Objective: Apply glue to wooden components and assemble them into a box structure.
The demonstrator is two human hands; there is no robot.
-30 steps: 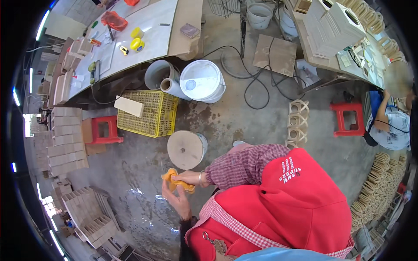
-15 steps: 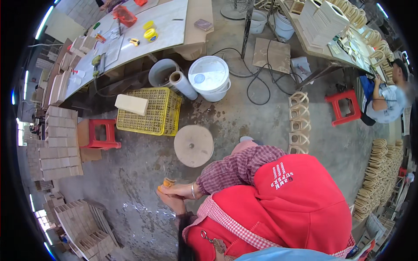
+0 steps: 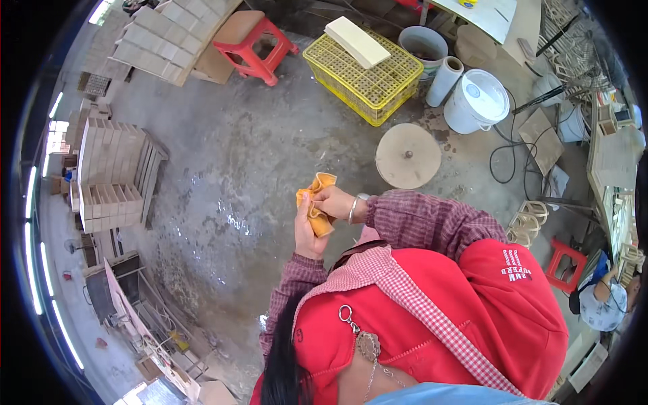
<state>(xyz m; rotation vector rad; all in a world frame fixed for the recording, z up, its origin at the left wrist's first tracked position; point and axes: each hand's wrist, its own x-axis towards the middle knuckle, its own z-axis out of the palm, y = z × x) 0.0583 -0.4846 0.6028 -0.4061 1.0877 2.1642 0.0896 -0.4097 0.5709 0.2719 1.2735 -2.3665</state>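
Note:
An orange cloth (image 3: 322, 180) is bunched up between my two hands above the wet floor. My left hand (image 3: 308, 233) grips its left side, the thumb pointing up along the folds. From the other side my right hand (image 3: 337, 204), with a bracelet at the wrist, pinches the middle of the cloth. Loose folds stick out above and below the fingers. Parts of the fingertips are hidden in the cloth.
A round board (image 3: 408, 156) lies beyond my right hand. Past it stand a yellow crate (image 3: 364, 81) carrying a pale block (image 3: 358, 42), a lidded white bucket (image 3: 477, 101) and a red stool (image 3: 256, 44). Wooden pieces (image 3: 111, 169) are stacked at left. Someone sits at far right (image 3: 603, 300).
My view has swung left, so the crate, bucket and board appear farther right. Both hands are raised nearer to me, and more of the orange cloth shows between them.

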